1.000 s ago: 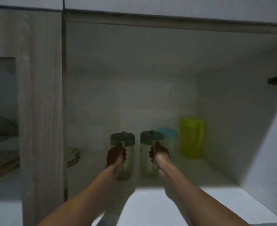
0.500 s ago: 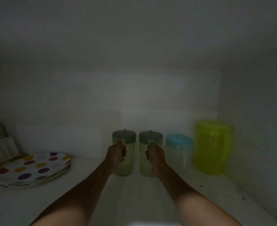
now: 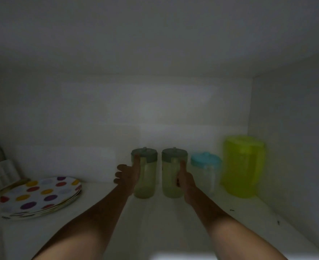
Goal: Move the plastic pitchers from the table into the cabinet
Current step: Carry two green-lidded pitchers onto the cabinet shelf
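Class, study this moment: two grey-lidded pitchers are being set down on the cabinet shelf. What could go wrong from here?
1. The right hand sits close beside the blue-lidded pitcher; drawing back carelessly could knock it.
2. The left hand has its fingers spread while the thumb lies on the left pitcher; a snag could tip it.
3. The two pitchers stand close together, so nudging the left one may topple the right pitcher.

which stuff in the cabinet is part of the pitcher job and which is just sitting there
Part of the job:
- left grey-lidded pitcher, left hand opening beside it
- right grey-lidded pitcher, right hand at its handle
- blue-lidded pitcher
- green pitcher

Just lying about:
- spotted plates
- white ribbed thing, far left
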